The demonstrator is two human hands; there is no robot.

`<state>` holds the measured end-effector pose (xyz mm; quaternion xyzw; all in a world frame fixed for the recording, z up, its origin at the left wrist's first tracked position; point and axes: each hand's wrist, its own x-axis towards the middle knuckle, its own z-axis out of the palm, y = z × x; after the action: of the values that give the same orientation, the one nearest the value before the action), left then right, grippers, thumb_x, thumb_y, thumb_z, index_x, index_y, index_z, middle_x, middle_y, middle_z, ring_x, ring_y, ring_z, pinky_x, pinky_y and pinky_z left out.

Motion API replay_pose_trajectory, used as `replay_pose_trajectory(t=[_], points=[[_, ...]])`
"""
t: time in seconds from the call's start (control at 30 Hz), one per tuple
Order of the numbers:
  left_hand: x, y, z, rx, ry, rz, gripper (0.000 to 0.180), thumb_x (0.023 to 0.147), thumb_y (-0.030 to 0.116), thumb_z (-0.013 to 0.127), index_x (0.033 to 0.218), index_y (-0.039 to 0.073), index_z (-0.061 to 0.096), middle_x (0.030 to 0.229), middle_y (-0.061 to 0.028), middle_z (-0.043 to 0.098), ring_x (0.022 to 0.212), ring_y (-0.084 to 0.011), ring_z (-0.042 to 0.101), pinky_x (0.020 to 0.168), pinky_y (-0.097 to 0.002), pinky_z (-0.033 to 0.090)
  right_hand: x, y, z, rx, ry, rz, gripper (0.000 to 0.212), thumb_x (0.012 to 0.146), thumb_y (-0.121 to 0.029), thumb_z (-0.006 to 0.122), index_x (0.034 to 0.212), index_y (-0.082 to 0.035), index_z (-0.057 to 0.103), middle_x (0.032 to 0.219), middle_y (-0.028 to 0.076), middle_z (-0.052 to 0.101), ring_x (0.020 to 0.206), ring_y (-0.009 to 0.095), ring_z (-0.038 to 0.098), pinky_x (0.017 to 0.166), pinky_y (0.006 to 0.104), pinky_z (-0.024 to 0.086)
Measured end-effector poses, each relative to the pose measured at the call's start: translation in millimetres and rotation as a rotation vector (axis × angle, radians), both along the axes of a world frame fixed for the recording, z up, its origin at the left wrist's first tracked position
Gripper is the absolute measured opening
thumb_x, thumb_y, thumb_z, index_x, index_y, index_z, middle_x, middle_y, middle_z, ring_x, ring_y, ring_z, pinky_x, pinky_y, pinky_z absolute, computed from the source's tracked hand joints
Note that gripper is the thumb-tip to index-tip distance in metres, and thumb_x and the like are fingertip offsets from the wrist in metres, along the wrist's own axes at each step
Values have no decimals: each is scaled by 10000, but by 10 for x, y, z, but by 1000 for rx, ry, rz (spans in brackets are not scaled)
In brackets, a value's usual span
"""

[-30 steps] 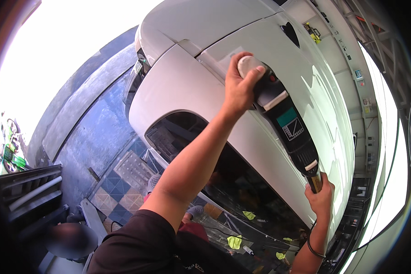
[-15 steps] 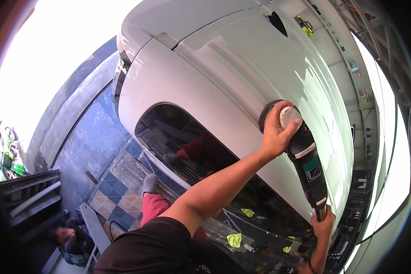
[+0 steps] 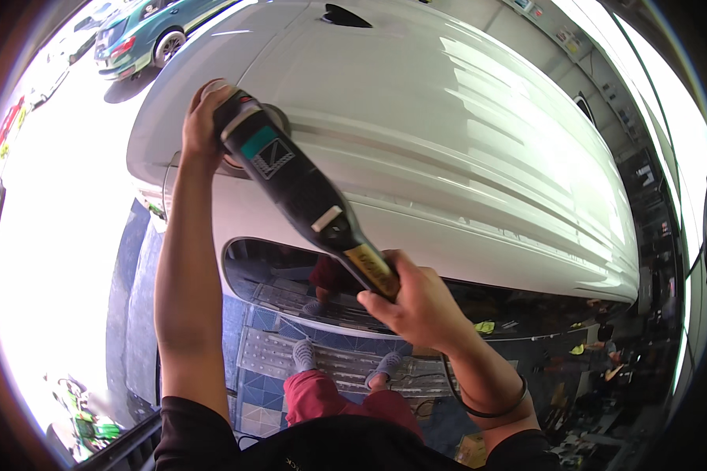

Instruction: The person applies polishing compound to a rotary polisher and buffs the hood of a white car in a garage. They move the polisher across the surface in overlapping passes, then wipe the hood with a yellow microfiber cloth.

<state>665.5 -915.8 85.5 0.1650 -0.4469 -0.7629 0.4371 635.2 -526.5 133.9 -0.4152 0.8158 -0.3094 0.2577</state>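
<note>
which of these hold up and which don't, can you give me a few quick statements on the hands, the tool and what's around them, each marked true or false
1. The left hand grips the head end of the black power tool. True.
2. The right hand is empty. False: it grips the other end of the tool.
3. A dark fin stands on the white vehicle roof. True.
4. The teal car is at the picture's lower right. False: it is at the upper left.
5. The person wears dark red trousers. True.
</note>
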Motion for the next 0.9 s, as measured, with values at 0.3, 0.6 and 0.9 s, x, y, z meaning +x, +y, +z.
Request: replay_pose_trajectory(t=[0.3,0.6,0.9], points=[[207,-935,282,-60,-464,-370,270,982,304,550,1034,50,624,845,-99,690,719,-222,689,694,-360,590,604,-517,42,-334,-722,63,704,935,-254,630,1462,66,289,976,331,665,915,482,669,850,499,498],[92,-1063,290,-113,-413,-396,293,1008,291,512,975,32,645,839,-111,691,759,-227,689,726,-345,579,602,-603,-50,-493,-727,18,749,948,-218,620,1551,-22,222,1062,329,657,945,442,687,869,461,511],[-44,-945,369,-166,-467,-323,440,993,258,475,1402,107,417,994,-206,658,829,-305,712,713,-441,635,659,-615,2,-658,-938,-49,700,974,-205,604,1580,-104,268,1108,299,653,932,330,684,870,396,510]])
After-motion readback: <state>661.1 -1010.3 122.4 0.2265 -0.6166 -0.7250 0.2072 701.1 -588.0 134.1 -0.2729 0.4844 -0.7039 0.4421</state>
